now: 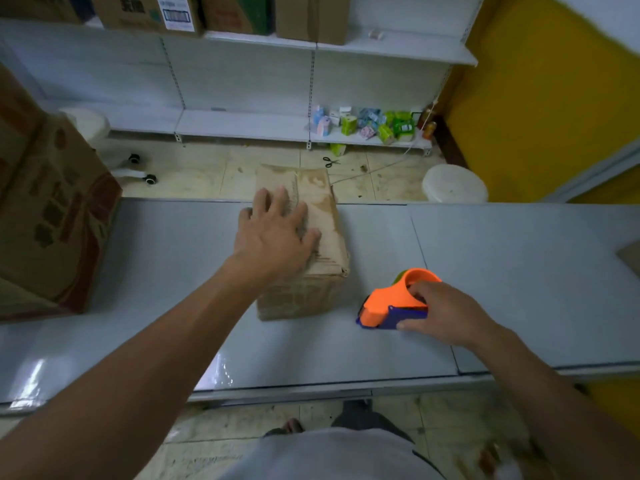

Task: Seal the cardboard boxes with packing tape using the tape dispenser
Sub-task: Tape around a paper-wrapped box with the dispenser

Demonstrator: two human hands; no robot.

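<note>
Small cardboard box [322, 216]: tan-brown w/ pale worn patches & faint dark print lines. Tape dispenser [389, 301]: bright orange top, blue-purple base, a bit of yellow-green behind the orange. Table [519, 271]: plain light grey, white glints at near-left edge. Big carton [52, 202] at left: brown w/ red bands & dark square prints. Wall [536, 98] at right: strong yellow. Shelving [242, 126]: white. Packets [367, 124] on bottom shelf: green, pink, pale blue, white. Floor [207, 171]: beige tiles, dark specks & stains. Scissors [330, 162]: black. Round tub [453, 185]: white. Shirt [329, 455], bottom centre: light grey.
</note>
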